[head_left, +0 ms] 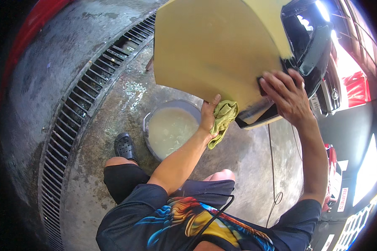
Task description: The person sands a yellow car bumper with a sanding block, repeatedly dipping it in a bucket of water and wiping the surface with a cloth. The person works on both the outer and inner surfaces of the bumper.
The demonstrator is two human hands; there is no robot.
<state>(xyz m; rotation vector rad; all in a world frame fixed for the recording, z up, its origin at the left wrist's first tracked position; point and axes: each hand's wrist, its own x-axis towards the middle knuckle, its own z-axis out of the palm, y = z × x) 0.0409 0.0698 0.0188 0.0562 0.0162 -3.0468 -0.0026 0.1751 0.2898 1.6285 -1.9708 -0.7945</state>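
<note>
A large yellow-tan bumper with black areas fills the upper middle of the head view. My left hand is closed on a crumpled yellow-green cloth just below the panel's lower edge, its thumb up against that edge. Curled over the panel's right part, my right hand presses down with bent fingers. Something small and black shows beneath its fingertips; whether it is a pad or part of the dark surface is unclear. Around there the surface looks smeared and dark.
A bucket of cloudy water stands on the wet concrete floor below the panel. A metal drain grate curves along the left. A thin cable lies at the right. Beyond the bumper a car's front is visible.
</note>
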